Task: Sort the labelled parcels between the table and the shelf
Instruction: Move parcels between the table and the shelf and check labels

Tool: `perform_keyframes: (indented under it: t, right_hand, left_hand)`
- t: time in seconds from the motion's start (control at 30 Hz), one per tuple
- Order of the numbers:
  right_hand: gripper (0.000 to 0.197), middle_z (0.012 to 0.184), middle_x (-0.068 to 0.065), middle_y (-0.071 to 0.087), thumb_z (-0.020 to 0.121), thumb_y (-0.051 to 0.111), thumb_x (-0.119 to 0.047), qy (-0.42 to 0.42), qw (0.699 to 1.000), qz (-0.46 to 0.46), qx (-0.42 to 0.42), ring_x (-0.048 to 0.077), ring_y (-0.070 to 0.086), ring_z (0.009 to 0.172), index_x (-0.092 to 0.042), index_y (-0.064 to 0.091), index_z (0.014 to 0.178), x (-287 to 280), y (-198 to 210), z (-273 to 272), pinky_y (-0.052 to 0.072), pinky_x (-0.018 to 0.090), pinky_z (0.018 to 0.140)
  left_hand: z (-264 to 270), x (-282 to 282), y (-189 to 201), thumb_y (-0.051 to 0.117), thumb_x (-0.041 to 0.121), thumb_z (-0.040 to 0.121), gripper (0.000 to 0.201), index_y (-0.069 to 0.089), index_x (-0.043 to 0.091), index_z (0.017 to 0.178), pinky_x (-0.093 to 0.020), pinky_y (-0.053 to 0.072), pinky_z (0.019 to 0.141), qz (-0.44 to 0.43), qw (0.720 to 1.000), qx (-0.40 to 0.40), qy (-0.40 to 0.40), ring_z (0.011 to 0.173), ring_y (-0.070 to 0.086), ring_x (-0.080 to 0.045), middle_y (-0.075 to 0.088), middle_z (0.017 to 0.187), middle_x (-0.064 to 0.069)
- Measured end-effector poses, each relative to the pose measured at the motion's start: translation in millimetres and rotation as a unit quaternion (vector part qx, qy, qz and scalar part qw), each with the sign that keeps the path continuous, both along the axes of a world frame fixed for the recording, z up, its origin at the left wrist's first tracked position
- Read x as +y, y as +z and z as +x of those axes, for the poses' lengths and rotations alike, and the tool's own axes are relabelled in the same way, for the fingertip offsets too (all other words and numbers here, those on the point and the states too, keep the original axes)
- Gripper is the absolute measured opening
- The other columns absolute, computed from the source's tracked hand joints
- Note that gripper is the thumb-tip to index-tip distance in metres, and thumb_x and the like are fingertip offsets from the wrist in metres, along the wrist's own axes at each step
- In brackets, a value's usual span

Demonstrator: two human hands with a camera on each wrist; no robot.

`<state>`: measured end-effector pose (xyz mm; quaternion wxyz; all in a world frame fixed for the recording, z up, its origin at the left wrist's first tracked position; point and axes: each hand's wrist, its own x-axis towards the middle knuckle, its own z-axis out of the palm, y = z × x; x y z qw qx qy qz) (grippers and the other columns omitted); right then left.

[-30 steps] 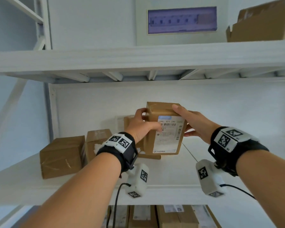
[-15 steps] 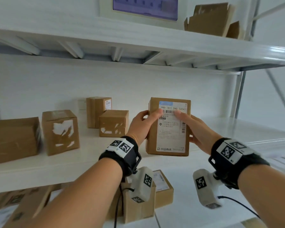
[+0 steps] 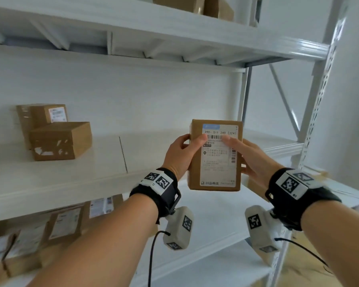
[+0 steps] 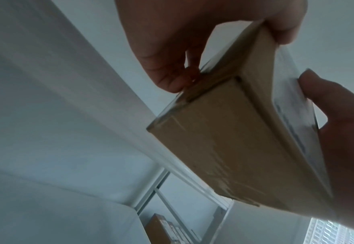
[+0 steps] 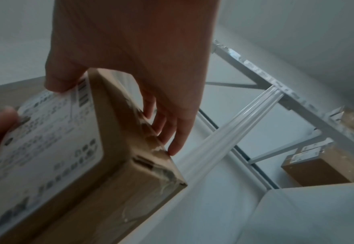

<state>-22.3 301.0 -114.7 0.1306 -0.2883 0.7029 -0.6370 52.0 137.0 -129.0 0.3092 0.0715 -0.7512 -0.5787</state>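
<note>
A brown cardboard parcel point(image 3: 215, 156) with a white shipping label facing me is held upright in the air, in front of the right end of the middle shelf point(image 3: 71, 183). My left hand point(image 3: 182, 154) grips its left side, thumb on the label and fingers behind. My right hand point(image 3: 247, 160) grips its right side the same way. The left wrist view shows the parcel's point(image 4: 220, 143) taped underside, with my left hand's point(image 4: 192, 41) fingers behind it. In the right wrist view the parcel's point(image 5: 71, 148) label shows, and my right hand point(image 5: 134, 66) clasps its edge.
Two brown boxes point(image 3: 58, 139) stand on the middle shelf at the left. Several labelled parcels point(image 3: 64, 224) fill the lower shelf at the left. More cardboard point(image 3: 195, 5) sits on the top shelf. A perforated white upright point(image 3: 321, 90) and diagonal braces close the rack's right end.
My view has swung to the right along the rack. Both hands carried the parcel rightward with it, past the boxes on the middle shelf, keeping the same grip.
</note>
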Motion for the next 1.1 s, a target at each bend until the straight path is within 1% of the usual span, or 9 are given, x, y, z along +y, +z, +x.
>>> perform_keyframes:
  t: [0.17,0.23,0.3,0.43,0.63,0.77,0.83,0.93,1.1]
  right_hand:
    - [0.042,0.103,0.002,0.074,0.086,0.064,-0.048,-0.023,1.000,0.013,-0.013,0.022,0.070,0.100,-0.020,0.063,0.117,83.5,-17.1,-65.2,0.055,0.039,0.088]
    - [0.050,0.104,0.001,0.075,0.079,0.068,-0.053,-0.032,0.999,0.022,-0.012,0.021,0.070,0.102,-0.022,0.063,0.118,117.4,-25.3,-90.0,0.054,0.043,0.092]
    - [0.056,0.102,-0.002,0.076,0.070,0.069,-0.056,-0.042,0.999,0.026,-0.015,0.020,0.070,0.101,-0.025,0.065,0.116,150.3,-33.2,-112.4,0.053,0.043,0.094]
    - [0.049,0.097,-0.002,0.076,0.072,0.070,-0.050,-0.063,0.997,0.015,-0.049,0.021,0.069,0.101,-0.023,0.066,0.112,209.8,-48.3,-154.8,0.052,0.042,0.095]
    - [0.034,0.107,0.004,0.073,0.089,0.064,-0.044,-0.104,0.990,0.017,-0.090,0.025,0.067,0.106,-0.023,0.065,0.115,275.4,-87.3,-211.5,0.050,0.046,0.098]
    - [0.032,0.107,0.004,0.072,0.090,0.063,-0.045,-0.142,0.983,0.019,-0.117,0.024,0.065,0.105,-0.023,0.064,0.113,305.6,-111.8,-250.8,0.047,0.047,0.100]
    - [0.037,0.110,0.005,0.071,0.088,0.063,-0.047,-0.156,0.979,0.019,-0.127,0.025,0.065,0.106,-0.022,0.063,0.116,318.1,-123.6,-274.0,0.045,0.049,0.102]
    - [0.044,0.112,0.004,0.071,0.085,0.064,-0.051,-0.176,0.974,0.021,-0.139,0.025,0.064,0.109,-0.023,0.063,0.119,335.6,-143.7,-310.9,0.045,0.050,0.103]
    - [0.042,0.106,0.000,0.073,0.082,0.066,-0.053,-0.209,0.963,0.041,-0.167,0.023,0.065,0.106,-0.026,0.065,0.114,358.3,-174.4,-383.5,0.047,0.047,0.099]
  left_hand:
    - [-68.4,77.8,-21.3,0.059,0.060,0.087,0.056,0.059,0.020,0.125,-0.023,0.048,0.055,0.016,0.999,-0.030,-0.025,0.082,0.068,-0.014,0.072,0.096,0.003]
    - [-93.6,109.3,-31.6,0.055,0.068,0.075,0.069,0.058,0.023,0.127,-0.032,0.053,0.063,0.007,0.998,-0.049,-0.030,0.088,0.069,-0.019,0.072,0.097,0.003]
    - [-119.9,139.8,-40.2,0.056,0.067,0.079,0.067,0.055,0.023,0.130,-0.038,0.057,0.071,0.001,0.997,-0.060,-0.040,0.090,0.068,-0.020,0.071,0.098,0.004]
    - [-172.1,194.5,-55.0,0.057,0.053,0.092,0.049,0.055,0.023,0.131,-0.036,0.058,0.073,0.016,0.996,-0.067,-0.059,0.088,0.068,-0.015,0.071,0.099,0.003]
    - [-240.8,257.1,-89.8,0.060,0.063,0.083,0.061,0.057,0.024,0.130,-0.035,0.058,0.070,0.005,0.990,-0.109,-0.094,0.088,0.069,-0.015,0.072,0.097,0.003]
    - [-289.1,288.3,-113.7,0.060,0.054,0.090,0.046,0.057,0.025,0.126,-0.035,0.060,0.072,0.020,0.984,-0.124,-0.124,0.085,0.069,-0.014,0.071,0.094,0.007]
    - [-314.8,302.7,-123.2,0.063,0.058,0.085,0.054,0.057,0.024,0.126,-0.032,0.060,0.068,0.034,0.981,-0.130,-0.138,0.082,0.069,-0.012,0.071,0.092,0.007]
    - [-356.9,322.9,-143.3,0.058,0.066,0.069,0.063,0.061,0.026,0.118,-0.038,0.061,0.072,0.056,0.978,-0.144,-0.143,0.081,0.070,-0.013,0.073,0.090,0.006]
    - [-437.1,349.4,-182.4,0.060,0.065,0.074,0.065,0.060,0.022,0.122,-0.039,0.061,0.075,0.089,0.967,-0.175,-0.164,0.082,0.069,-0.014,0.072,0.096,0.003]
